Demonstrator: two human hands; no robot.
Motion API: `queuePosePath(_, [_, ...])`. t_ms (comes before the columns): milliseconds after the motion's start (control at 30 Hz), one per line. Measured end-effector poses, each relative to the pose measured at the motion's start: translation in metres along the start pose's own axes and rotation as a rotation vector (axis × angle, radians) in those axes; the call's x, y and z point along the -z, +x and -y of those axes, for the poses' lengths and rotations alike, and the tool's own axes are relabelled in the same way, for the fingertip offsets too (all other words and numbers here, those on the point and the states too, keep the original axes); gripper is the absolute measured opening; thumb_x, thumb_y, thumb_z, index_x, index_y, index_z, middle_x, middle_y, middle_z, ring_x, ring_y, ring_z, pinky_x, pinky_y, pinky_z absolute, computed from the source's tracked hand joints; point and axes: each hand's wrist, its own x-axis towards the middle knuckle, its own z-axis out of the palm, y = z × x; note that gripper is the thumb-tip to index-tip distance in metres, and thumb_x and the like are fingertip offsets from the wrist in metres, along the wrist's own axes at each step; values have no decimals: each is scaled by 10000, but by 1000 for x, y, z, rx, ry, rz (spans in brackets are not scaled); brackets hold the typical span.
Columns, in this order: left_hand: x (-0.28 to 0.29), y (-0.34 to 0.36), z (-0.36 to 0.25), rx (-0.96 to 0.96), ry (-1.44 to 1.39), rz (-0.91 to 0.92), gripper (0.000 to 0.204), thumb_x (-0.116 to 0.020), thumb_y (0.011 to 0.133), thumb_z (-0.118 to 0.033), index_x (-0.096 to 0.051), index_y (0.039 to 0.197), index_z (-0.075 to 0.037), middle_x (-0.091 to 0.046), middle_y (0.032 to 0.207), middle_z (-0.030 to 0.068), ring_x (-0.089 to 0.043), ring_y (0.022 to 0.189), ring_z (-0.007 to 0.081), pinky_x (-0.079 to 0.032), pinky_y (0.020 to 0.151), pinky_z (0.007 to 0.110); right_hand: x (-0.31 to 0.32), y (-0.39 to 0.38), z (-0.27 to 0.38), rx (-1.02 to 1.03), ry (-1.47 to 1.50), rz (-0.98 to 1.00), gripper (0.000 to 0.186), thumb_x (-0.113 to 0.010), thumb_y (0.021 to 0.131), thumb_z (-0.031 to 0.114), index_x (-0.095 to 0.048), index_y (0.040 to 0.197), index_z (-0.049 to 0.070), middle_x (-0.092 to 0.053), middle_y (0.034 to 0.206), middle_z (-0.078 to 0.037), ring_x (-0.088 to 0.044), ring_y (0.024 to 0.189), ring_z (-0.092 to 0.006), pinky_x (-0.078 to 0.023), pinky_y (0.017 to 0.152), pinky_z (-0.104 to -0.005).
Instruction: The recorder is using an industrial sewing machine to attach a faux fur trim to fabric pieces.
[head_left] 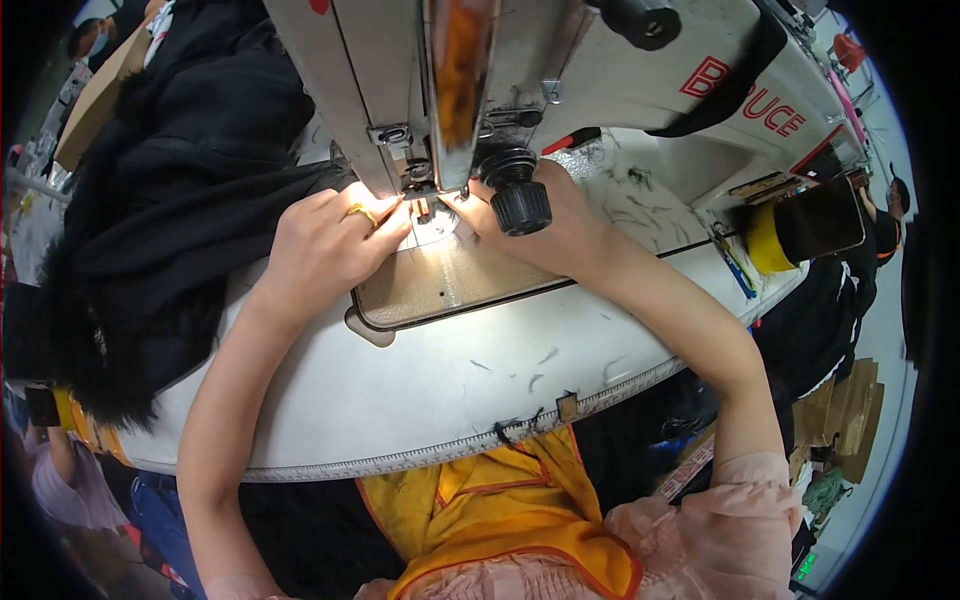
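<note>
Left of the left hand [335,235], one black garment [190,190] lay, narrow part pointing sideways toward that hand, one sewing machine [640,90] stood ahead, whether left or right hand [572,228] gripped anything, I couldn't tell

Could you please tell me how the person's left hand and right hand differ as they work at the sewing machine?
The left hand wears a gold-coloured ring; no ring shows on the right hand, though part of it is hidden.
The left hand's back is largely in view, while a black knob covers part of the right hand.
Both are bare, with fingers near the brightly lit needle plate.
</note>
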Motion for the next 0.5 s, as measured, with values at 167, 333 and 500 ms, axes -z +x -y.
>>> queuePosePath(167, [4, 4, -1, 8, -13, -31, 229, -636, 670, -132, -684, 885, -194, -615, 759, -45, -534, 651, 121, -433, 578, 242, 4, -3, -3, 52, -106, 78, 65, -606, 630, 130, -554, 626, 91, -562, 680, -46, -600, 608, -174, -489, 614, -294])
queuePosePath(333, [1, -2, 3, 86, -83, 34, 220, -650, 673, -143, -685, 888, -171, -567, 703, -27, -542, 663, 134, -450, 584, 262, 16, 5, -9, -66, 62, 135, 95, -621, 643, 160, -555, 618, 96, -560, 654, -35, -611, 613, -190, -491, 586, -319])
queuePosePath(500, [3, 3, 2, 345, -330, 98, 224, -724, 660, -165, -681, 875, -120, -521, 671, 17, -538, 664, 183, -465, 596, 289, 12, 5, -7, -56, 85, 155, 155, -646, 693, 203, -558, 645, 85, -558, 673, -48, -610, 628, -206, -494, 586, -332])
